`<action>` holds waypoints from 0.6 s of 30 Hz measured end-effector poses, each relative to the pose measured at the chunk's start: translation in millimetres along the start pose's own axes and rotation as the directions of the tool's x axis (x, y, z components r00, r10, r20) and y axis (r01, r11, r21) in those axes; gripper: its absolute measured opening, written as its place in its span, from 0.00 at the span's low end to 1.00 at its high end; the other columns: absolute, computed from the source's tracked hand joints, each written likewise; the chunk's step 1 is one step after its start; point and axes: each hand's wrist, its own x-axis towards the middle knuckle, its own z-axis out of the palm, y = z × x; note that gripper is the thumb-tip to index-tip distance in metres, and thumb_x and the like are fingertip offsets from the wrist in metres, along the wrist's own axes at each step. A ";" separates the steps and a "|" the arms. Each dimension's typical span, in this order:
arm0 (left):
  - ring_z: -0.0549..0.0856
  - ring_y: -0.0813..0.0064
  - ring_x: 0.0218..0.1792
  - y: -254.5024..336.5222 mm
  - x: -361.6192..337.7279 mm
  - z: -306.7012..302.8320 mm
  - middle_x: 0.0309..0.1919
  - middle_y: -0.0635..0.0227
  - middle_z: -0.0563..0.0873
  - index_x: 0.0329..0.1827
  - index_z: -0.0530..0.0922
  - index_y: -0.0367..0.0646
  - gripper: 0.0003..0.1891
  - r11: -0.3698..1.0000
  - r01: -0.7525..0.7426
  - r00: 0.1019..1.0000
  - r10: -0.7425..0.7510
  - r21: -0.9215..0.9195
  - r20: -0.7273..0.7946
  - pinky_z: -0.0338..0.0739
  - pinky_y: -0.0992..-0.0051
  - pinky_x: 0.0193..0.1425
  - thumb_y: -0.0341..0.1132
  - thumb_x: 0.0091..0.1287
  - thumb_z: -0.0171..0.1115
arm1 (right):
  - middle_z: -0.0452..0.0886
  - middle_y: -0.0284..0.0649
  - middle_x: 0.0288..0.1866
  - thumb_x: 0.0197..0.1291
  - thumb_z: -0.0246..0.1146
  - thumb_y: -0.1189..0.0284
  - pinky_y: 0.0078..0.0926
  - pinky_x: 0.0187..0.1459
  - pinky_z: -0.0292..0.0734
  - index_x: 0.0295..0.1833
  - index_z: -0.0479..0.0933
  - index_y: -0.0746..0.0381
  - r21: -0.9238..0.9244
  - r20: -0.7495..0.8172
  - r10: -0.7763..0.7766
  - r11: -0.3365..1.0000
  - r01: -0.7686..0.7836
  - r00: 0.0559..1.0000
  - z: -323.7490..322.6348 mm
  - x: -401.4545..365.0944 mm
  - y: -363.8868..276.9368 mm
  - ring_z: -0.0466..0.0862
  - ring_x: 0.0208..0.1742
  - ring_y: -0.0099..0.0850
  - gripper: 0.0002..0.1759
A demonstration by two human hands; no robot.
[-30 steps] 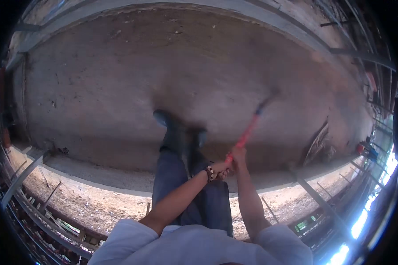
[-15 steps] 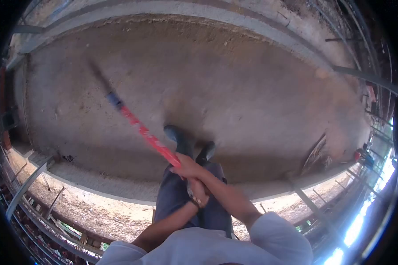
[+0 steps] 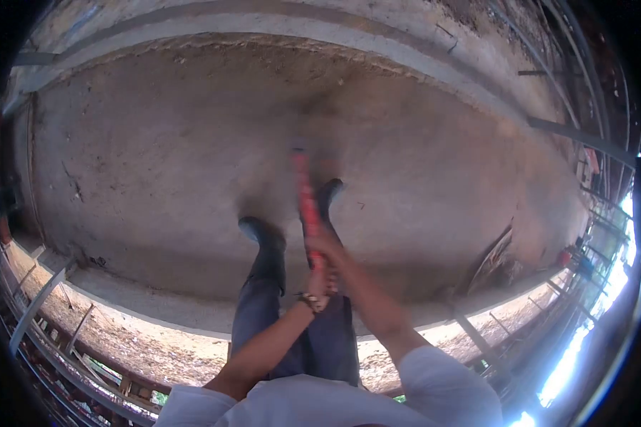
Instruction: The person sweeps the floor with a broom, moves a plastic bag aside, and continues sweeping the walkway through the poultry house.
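Observation:
A broom with a red, white-marked handle points away from my body between my boots. Its far end is smeared by motion, and the sweeping part shows only as a dark blur. Higher on the handle, my right hand is closed round it. My left hand, with a band at the wrist, grips the handle lower down, nearer my body.
Brown concrete floor spreads around my dark boots. A raised ledge borders the far side. A dry brown frond-like piece lies at the right. Metal bars and rails run along both sides.
The broom has swung from the far left to the middle, now pointing nearly straight ahead. Both hands have shifted slightly right with it. My feet have moved, with the right boot now further forward.

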 end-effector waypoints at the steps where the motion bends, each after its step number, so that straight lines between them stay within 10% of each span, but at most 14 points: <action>1: 0.71 0.82 0.18 5.7 2.7 -8.3 0.21 0.74 0.73 0.33 0.72 0.46 0.12 0.985 -0.167 0.985 0.164 -0.051 -0.052 0.65 0.77 0.17 0.45 0.65 0.52 | 0.78 0.47 0.32 0.37 0.62 0.73 0.29 0.29 0.76 0.50 0.68 0.66 -0.106 0.014 -0.107 0.989 0.107 0.994 27.7 22.3 -12.5 0.81 0.31 0.36 0.29; 5: 0.80 0.70 0.29 23.4 -8.9 81.9 0.28 0.69 0.80 0.36 0.73 0.42 0.11 0.734 -0.652 0.749 0.586 -0.190 -0.309 0.74 0.69 0.27 0.41 0.65 0.52 | 0.77 0.45 0.26 0.41 0.62 0.75 0.31 0.18 0.72 0.48 0.67 0.67 -0.199 0.417 -0.120 0.955 0.219 0.901 16.3 20.3 -100.2 0.78 0.20 0.32 0.24; 7: 0.81 0.66 0.34 -20.6 30.1 60.8 0.30 0.66 0.81 0.39 0.74 0.40 0.09 0.474 -0.603 0.656 0.753 0.641 0.061 0.74 0.67 0.34 0.36 0.63 0.53 | 0.76 0.43 0.25 0.44 0.63 0.76 0.29 0.17 0.71 0.48 0.67 0.66 -0.205 0.608 -0.023 0.961 0.185 0.794 -33.6 -7.1 -129.9 0.77 0.19 0.29 0.22; 9: 0.82 0.62 0.37 -63.3 36.0 92.9 0.32 0.62 0.82 0.40 0.74 0.38 0.10 0.163 -0.598 0.586 0.757 0.785 0.289 0.74 0.65 0.39 0.32 0.59 0.55 | 0.76 0.41 0.25 0.48 0.64 0.75 0.29 0.16 0.69 0.47 0.67 0.66 -0.057 0.587 -0.079 0.989 0.138 0.806 -78.5 -35.7 -92.1 0.75 0.17 0.28 0.20; 11: 0.80 0.66 0.31 -122.3 0.1 147.7 0.28 0.64 0.80 0.38 0.74 0.39 0.08 0.893 -0.401 0.913 0.408 0.201 0.009 0.73 0.68 0.33 0.31 0.57 0.57 | 0.73 0.37 0.24 0.51 0.64 0.73 0.26 0.16 0.69 0.54 0.64 0.64 0.078 0.576 -0.015 0.996 -0.037 0.818 -139.3 -90.4 -73.0 0.73 0.15 0.25 0.25; 15: 0.76 0.74 0.20 -201.8 -74.9 226.8 0.21 0.70 0.76 0.34 0.74 0.41 0.06 0.976 0.181 0.971 -0.197 0.119 0.138 0.70 0.75 0.22 0.29 0.55 0.60 | 0.73 0.34 0.26 0.51 0.61 0.75 0.22 0.18 0.69 0.54 0.67 0.62 0.136 0.046 0.111 0.984 -0.116 0.993 -238.8 -218.0 -42.9 0.73 0.17 0.22 0.22; 18: 0.72 0.78 0.17 -179.5 -82.0 262.4 0.18 0.72 0.71 0.30 0.72 0.40 0.03 0.873 0.425 0.875 -0.464 0.237 0.140 0.68 0.77 0.19 0.28 0.59 0.57 | 0.74 0.39 0.21 0.46 0.55 0.78 0.26 0.15 0.68 0.40 0.68 0.65 0.284 -0.327 0.398 0.906 -0.313 0.857 -275.2 -243.2 -23.8 0.75 0.16 0.27 0.12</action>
